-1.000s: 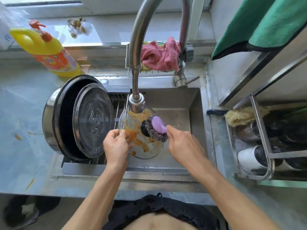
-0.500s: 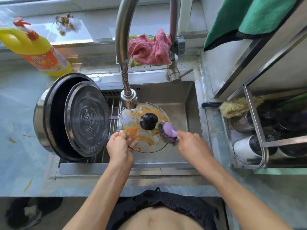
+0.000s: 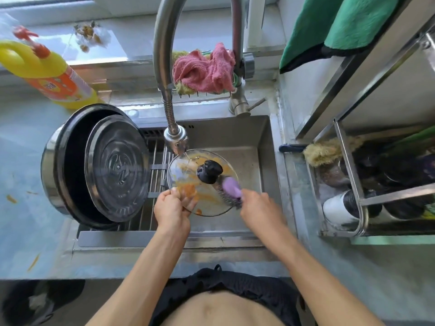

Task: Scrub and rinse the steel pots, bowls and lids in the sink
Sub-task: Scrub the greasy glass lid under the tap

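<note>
At upper left we see a yellow detergent bottle [image 3: 50, 74] on the bench [image 3: 21, 161]. Beside it a steel pot [image 3: 70, 165] holds a lid [image 3: 117, 168]. At centre our left hand [image 3: 171, 208] pinches the glass lid [image 3: 202, 182] over the sink [image 3: 247, 137], under the faucet [image 3: 175, 140]. Our right hand [image 3: 259, 208] grips the scrubber [image 3: 231, 188] against it. At right stands a rack [image 3: 348, 161].

Home kitchen, steel sink [image 3: 263, 142] under a gooseneck tap [image 3: 162, 43], yellow detergent bottle [image 3: 47, 74], dish rack [image 3: 348, 161]
</note>
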The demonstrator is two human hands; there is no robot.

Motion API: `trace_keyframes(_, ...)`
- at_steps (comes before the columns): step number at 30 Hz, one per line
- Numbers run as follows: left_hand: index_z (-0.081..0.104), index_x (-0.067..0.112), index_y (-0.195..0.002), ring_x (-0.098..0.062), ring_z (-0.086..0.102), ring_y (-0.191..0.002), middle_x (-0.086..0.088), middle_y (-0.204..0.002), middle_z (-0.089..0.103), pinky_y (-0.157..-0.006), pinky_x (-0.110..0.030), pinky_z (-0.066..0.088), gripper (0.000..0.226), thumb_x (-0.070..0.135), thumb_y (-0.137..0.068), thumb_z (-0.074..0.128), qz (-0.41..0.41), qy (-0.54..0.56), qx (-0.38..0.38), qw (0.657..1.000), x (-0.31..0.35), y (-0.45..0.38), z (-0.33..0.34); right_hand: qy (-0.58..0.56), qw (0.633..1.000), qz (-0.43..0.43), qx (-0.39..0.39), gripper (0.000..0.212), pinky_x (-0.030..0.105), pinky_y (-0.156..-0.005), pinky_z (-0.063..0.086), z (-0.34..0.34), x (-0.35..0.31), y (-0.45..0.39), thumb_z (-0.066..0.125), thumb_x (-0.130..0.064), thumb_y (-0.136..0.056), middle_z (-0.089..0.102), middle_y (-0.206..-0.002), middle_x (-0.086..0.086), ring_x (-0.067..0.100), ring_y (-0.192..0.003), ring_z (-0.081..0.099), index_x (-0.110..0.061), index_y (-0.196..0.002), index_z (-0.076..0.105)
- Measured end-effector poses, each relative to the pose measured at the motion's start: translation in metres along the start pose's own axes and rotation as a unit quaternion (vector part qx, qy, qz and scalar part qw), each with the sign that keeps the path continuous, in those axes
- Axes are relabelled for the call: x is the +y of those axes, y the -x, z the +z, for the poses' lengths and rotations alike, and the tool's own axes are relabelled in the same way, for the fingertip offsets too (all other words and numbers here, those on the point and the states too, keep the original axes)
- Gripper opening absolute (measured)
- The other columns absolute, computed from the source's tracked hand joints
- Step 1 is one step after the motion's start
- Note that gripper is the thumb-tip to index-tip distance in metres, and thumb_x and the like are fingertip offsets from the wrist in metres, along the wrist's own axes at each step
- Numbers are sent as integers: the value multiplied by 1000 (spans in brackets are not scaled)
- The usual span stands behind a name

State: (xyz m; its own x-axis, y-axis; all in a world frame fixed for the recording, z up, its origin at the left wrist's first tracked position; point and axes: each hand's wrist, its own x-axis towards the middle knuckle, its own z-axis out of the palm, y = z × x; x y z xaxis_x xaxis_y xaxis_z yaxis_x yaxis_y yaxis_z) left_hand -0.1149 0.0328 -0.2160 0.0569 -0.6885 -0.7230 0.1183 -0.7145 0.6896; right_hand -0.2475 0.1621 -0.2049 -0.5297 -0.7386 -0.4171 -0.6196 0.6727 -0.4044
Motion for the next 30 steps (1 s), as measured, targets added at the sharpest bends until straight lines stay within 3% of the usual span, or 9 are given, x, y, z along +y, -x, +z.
trace_keyframes(6, 58, 10, -97, -22, 73, -81, -10, -94, 70, -75, -38, 62, 15, 13, -107, 46, 68, -102, -50, 991, 3, 9, 12, -127, 987, 102, -2, 22, 32, -55, 39, 3, 19, -10, 42, -27, -100, 63, -84, 7, 27, -71, 55, -19, -99, 63)
trace_keyframes(11, 61, 9, -93, -13, 75, -82, -6, -86, 76, -74, -34, 61, 12, 12, -103, 55, 207, -292, -124, 925, 0, 9, 16, -414, 864, 276, 70, 30, 24, -46, 32, -19, 46, -34, 57, -40, -92, 54, -68, 5, 17, -50, 44, -15, -76, 56)
trace_keyframes(13, 62, 9, -90, -5, 72, -75, -1, -80, 75, -69, -26, 57, 12, 8, -101, 56, 310, -363, -175, 861, -6, 9, 9, -533, 790, 297, 58, 34, 20, -36, 25, -26, 45, -38, 66, -44, -88, 62, -70, 5, 9, -39, 35, -12, -78, 59)
trace_keyframes(17, 61, 15, -94, -23, 64, -63, -5, -75, 69, -58, -32, 54, 11, 7, -94, 53, 567, -466, -280, 619, -17, -4, -7, -593, 748, 298, -18, 55, 18, -37, 24, -35, 34, -40, 73, -57, -78, 76, -86, 13, 6, -39, 28, -7, -97, 64)
trace_keyframes(22, 66, 6, -95, -23, 68, -103, -8, -103, 75, -115, -43, 39, 18, -1, -90, 50, 691, -450, -339, 453, -10, -19, -14, -571, 755, 322, 22, 23, 19, -34, 23, -9, 22, -40, 74, -5, -80, 66, -81, 14, 6, -37, 28, 2, -100, 66)
trace_keyframes(24, 70, 12, -103, -24, 58, -127, -4, -124, 71, -121, -48, 29, 18, 12, -94, 55, 666, -460, -328, 487, -9, -21, -22, -596, 734, 324, 30, 16, 18, -32, 22, -1, 18, -41, 68, 2, -81, 71, -86, 15, 5, -32, 29, 1, -96, 64)
trace_keyframes(25, 70, 18, -111, -23, 48, -138, -1, -137, 63, -122, -48, 25, 21, 21, -92, 59, 624, -467, -307, 546, -9, -19, -27, -609, 725, 320, 31, 11, 18, -32, 22, 0, 16, -41, 66, 3, -83, 72, -91, 15, 4, -31, 30, 1, -94, 63)
trace_keyframes(28, 52, 32, -137, -13, 40, -142, 5, -154, 43, -118, -36, 30, 54, 34, -85, 68, 347, -386, -230, 823, 1, -4, -32, -643, 697, 315, 42, 7, 18, -33, 23, 2, 12, -41, 64, 0, -88, 75, -95, 12, 4, -32, 31, -4, -92, 61)
trace_keyframes(30, 38, 27, -149, -21, 61, -123, -5, -145, 54, -100, -40, 51, 62, 31, -94, 65, 100, -214, -229, 945, 7, 5, -25, -669, 675, 307, 53, 10, 17, -34, 24, 6, 7, -43, 65, -1, -88, 75, -97, 12, 4, -34, 33, -5, -96, 61)
